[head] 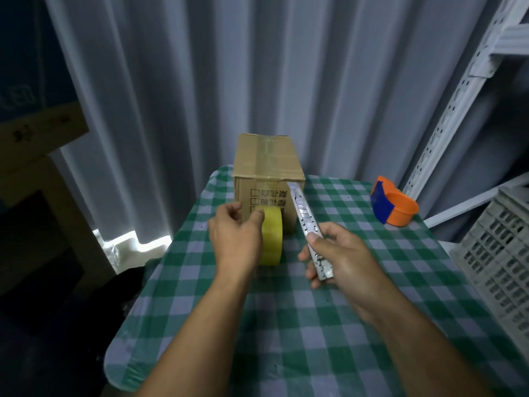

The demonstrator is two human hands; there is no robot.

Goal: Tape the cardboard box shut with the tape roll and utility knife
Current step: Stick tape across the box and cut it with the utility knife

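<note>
A brown cardboard box stands at the far end of the checked table, flaps closed, with a strip of clear tape running over its top and down the near face. My left hand grips a yellowish tape roll held on edge just in front of the box; the tape stretches from the roll up the box front. My right hand holds a silver utility knife, its tip pointing up at the box's near top edge beside the tape.
A green-and-white checked cloth covers the table. An orange and blue tape dispenser lies at the far right. A grey plastic crate stands at the right edge, under white slotted shelving. A curtain hangs behind.
</note>
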